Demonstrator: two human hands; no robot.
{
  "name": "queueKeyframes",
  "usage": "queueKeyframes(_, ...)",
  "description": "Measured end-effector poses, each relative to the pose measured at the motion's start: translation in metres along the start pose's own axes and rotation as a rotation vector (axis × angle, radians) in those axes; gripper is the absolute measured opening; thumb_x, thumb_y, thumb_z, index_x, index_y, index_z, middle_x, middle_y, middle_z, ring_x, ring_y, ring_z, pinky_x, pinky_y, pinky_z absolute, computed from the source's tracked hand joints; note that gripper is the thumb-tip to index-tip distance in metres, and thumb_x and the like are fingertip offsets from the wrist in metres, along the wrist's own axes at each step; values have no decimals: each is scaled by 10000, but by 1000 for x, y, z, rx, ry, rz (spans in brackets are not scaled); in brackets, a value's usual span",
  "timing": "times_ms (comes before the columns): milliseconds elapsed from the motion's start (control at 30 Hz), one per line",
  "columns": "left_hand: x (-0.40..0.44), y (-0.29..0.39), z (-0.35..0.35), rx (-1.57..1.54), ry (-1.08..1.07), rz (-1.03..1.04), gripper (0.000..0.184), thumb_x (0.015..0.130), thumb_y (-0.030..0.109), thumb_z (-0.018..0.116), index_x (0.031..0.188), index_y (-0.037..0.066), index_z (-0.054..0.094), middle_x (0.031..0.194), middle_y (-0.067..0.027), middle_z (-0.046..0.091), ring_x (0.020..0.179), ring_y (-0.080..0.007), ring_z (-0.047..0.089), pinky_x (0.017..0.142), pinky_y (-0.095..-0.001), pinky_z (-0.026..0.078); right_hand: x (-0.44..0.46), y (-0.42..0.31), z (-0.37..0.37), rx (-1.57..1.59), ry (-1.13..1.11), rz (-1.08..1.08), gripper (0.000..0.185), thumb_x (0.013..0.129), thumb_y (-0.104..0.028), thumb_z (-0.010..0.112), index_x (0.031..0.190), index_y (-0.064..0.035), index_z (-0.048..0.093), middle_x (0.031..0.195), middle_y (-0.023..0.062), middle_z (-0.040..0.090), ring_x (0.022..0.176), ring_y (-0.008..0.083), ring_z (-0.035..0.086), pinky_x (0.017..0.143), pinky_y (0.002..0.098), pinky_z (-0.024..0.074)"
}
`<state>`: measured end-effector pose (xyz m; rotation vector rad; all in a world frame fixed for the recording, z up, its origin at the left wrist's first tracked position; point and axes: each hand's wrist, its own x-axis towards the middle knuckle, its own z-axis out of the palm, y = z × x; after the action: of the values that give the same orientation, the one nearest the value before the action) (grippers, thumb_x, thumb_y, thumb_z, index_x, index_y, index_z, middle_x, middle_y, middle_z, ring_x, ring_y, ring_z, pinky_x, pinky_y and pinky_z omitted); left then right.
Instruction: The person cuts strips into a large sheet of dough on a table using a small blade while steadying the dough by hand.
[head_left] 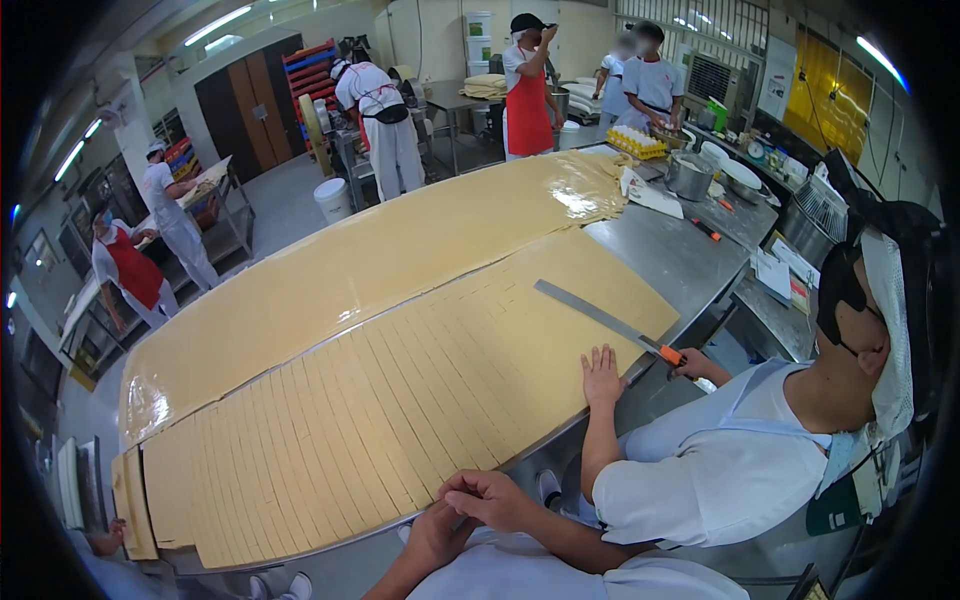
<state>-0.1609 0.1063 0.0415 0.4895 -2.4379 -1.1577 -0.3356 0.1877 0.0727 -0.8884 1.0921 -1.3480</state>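
Note:
My left hand [437,537] and my right hand [492,500] meet at the near edge of the table, in front of my body. Their fingers are curled together; anything between them is too small to make out. Beyond them lies a wide sheet of yellowish dough [340,430], cut into many narrow strips on its left and middle part, uncut at the right. A second, glossy dough sheet [330,280] lies along the far side. At my right a co-worker rests one hand on the dough and holds a long knife [590,307] with an orange and black handle.
The co-worker [710,470] stands close on my right. A steel pot [690,175], a yellow egg tray [636,143] and a black and orange tool [706,230] are at the far right. Several people stand at other tables behind. Part of another person shows at lower left.

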Motion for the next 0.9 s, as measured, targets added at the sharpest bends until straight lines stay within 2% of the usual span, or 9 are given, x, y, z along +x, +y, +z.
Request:
queueKeyframes(467, 1, 3, -1, -27, 1, 0, 228, 930, 146, 822, 1124, 75, 728, 1076, -177, 759, 977, -404, 760, 788, -478, 620, 0, 3, -2, -15, -2, 9, 233, 1113, -168, 654, 1236, 23, 701, 1048, 38, 744, 968, 83, 679, 872, 266, 558)
queueKeyframes(900, -4, 4, -2, 6, -9, 19, 254, 933, 137, 812, 1161, 82, 715, 1080, -180, 758, 987, -414, 757, 791, -488, 620, -4, 4, 2, 5, 15, -7, 226, 1115, -170, 654, 1251, 3, 709, 1004, 6, 716, 909, 68, 647, 819, 252, 539)
